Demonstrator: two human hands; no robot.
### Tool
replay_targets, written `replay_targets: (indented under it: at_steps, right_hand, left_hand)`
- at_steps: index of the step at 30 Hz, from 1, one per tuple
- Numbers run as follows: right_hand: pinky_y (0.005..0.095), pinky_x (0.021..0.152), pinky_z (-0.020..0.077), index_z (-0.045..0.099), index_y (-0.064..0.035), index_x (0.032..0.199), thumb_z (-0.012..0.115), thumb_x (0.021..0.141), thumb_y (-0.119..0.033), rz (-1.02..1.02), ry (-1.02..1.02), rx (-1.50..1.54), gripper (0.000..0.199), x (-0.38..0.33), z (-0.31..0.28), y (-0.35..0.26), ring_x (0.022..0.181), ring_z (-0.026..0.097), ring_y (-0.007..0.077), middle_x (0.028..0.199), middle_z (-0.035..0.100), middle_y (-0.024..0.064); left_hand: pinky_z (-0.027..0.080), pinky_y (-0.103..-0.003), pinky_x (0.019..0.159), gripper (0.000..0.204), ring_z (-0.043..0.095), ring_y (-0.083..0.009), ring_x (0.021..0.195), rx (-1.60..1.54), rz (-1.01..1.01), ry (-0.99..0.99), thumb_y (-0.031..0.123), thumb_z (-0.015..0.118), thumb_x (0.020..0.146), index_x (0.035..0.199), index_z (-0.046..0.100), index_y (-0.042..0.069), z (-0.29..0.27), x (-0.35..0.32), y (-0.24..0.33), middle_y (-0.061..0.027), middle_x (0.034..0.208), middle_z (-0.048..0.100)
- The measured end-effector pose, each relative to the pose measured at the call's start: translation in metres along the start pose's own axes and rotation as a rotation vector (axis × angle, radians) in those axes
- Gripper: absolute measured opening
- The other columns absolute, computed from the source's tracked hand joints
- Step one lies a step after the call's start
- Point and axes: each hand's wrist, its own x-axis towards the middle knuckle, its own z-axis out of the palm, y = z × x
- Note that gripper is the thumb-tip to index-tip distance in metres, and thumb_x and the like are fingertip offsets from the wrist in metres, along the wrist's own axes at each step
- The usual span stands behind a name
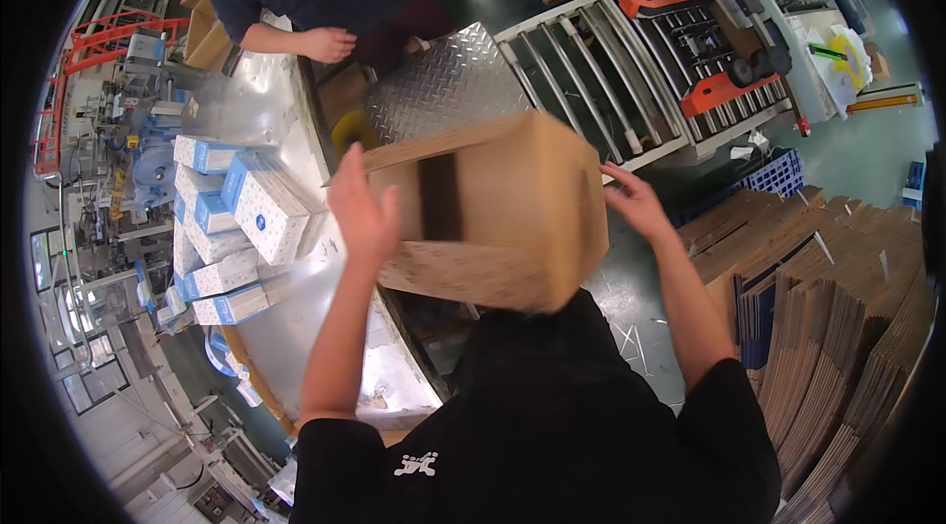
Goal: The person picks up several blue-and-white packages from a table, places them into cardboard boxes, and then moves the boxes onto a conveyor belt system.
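Note:
A brown cardboard box (512, 204), somewhat blurred, is held in the air in front of my body, tilted between both hands. A dark band crosses the side that faces up. My left hand (365, 209) presses along the box's left end, with the thumb raised and the fingers partly smeared by motion. At the box's right edge, the fingertips of my right hand (636, 204) touch the cardboard, and the palm stays off it. White and blue packages (271, 213) lie in a pile on the metal table (286, 327) to the left of my left hand.
Across the table stands a co-worker in a dark top, one hand (328, 45) over its edge. A diamond-plate metal surface (443, 80) and a roller conveyor (581, 70) lie beyond the box. Stacked flat cardboard (828, 307) and a blue crate (774, 174) stand to the right.

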Motion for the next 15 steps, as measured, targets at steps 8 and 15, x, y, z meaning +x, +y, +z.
replay_targets:
  at_steps: [8, 15]
  right_hand:
    - [0.0518, 0.120, 0.0232, 0.006, -0.0152, 0.163, 0.069, 0.090, -0.058, 0.566, 0.079, 0.350, 0.106, 0.002, 0.101, 0.095, 0.154, 0.020, 0.0337, 0.166, 0.024, 0.0148]
    - [0.0394, 0.097, 0.0502, 0.062, -0.0114, 0.133, 0.070, 0.094, -0.047, 0.645, 0.122, 0.590, 0.053, -0.014, 0.018, 0.275, 0.117, 0.062, 0.0217, 0.128, 0.065, 0.0071]
  left_hand:
    - [0.018, -0.049, 0.122, 0.068, 0.029, -0.0416, 0.148, -0.201, -0.166, -0.172, 0.034, 0.047, 0.096, 0.154, 0.034, 0.002, 0.060, -0.144, -0.059, -0.0226, 0.161, 0.032]
    - [0.018, -0.044, 0.123, 0.073, 0.024, -0.0329, 0.153, -0.888, -0.635, -0.301, 0.051, 0.036, 0.103, 0.161, 0.021, 0.009, 0.104, -0.120, -0.060, -0.0143, 0.167, 0.023]
